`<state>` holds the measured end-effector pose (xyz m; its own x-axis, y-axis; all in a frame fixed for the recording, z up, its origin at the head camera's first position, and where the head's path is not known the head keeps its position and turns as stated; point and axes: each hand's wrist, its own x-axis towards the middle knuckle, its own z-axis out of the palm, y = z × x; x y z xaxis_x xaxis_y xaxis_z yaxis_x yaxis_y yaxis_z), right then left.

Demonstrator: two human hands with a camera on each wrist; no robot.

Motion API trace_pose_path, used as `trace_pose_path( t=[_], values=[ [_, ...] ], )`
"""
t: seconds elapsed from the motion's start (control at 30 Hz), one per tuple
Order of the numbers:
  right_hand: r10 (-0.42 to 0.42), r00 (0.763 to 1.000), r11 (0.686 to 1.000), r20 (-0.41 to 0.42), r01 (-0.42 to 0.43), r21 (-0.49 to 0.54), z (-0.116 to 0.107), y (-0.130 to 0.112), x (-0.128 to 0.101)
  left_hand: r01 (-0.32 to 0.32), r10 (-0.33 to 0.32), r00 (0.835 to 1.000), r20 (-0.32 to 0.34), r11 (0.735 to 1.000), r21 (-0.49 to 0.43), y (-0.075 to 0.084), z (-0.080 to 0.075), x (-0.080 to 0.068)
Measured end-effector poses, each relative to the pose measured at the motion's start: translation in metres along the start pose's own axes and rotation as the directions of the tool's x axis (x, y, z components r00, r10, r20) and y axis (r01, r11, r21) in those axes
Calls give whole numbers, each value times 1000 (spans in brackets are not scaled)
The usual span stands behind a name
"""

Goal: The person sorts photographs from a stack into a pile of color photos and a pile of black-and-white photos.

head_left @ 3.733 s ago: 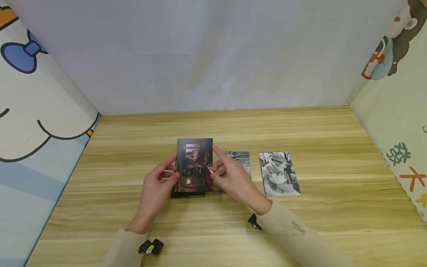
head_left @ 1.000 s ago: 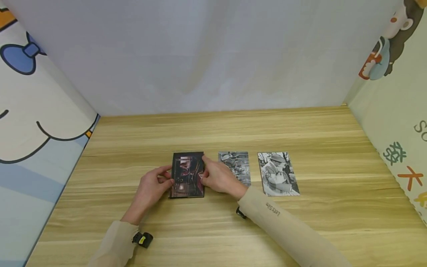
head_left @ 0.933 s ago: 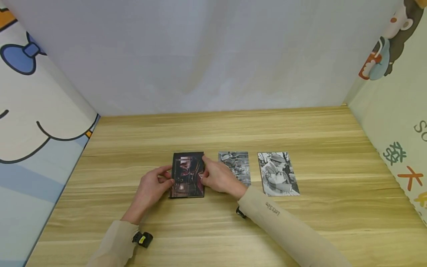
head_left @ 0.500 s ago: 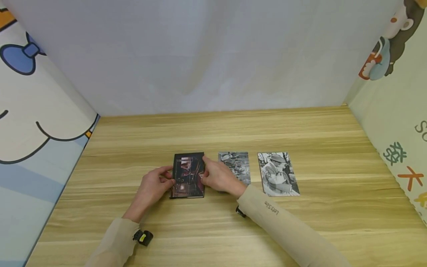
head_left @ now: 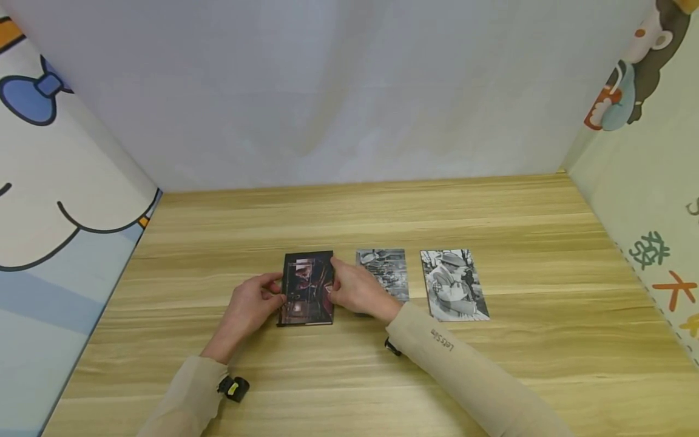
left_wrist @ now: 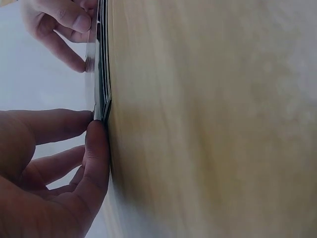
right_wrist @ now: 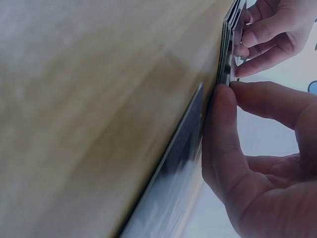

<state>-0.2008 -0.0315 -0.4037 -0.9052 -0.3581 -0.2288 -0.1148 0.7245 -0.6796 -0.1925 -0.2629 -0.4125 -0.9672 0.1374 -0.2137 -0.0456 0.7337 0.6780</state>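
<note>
A small stack of photo cards (head_left: pixel 308 288) lies on the wooden table, its top card a dark picture with reddish patches. Several thin layers show at its edge in the left wrist view. My left hand (head_left: pixel 252 306) holds the stack's left edge with thumb and fingertips, also seen close up in the left wrist view. On the opposite edge, the thumb and index finger of my right hand (head_left: pixel 360 288) grip the stack near its upper right side. A grey photo card (head_left: pixel 384 270) lies just right of the stack, partly covered by my right hand and wrist.
Further right lies a black-and-white photo card (head_left: pixel 455 285) showing a person in a hat. The wooden table (head_left: pixel 360 212) meets a pale backdrop (head_left: pixel 349 91) behind, with cartoon-printed panels at left and right. Black cameras are strapped at both wrists.
The dark card, held raised and offset over the stack 3.7 s ago, is now down on it with edges lined up. Both hands have come lower; they barely moved in the last second.
</note>
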Motion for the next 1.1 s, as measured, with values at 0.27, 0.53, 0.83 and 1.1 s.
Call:
trace_pose_path(
  t=[0.27, 0.53, 0.83, 1.1],
  values=[
    [-10, 1000, 1000, 2, 10, -10, 0, 0, 0, -12, 12, 1000, -4, 999, 34, 1, 0, 0],
    [-18, 1000, 1000, 5, 18, -2, 0, 1, 0, -20, 21, 1000, -4, 997, 71, 1, 1, 0],
    [-30, 1000, 997, -4, 30, 76, -1, 4, -7, -1, 2, 1000, -14, 998, 57, 3, 1, -2],
    [8, 999, 985, -45, 0, 170, -9, 4, -24, -5, 7, 999, -49, 999, 47, 6, 1, -11]
  ],
)
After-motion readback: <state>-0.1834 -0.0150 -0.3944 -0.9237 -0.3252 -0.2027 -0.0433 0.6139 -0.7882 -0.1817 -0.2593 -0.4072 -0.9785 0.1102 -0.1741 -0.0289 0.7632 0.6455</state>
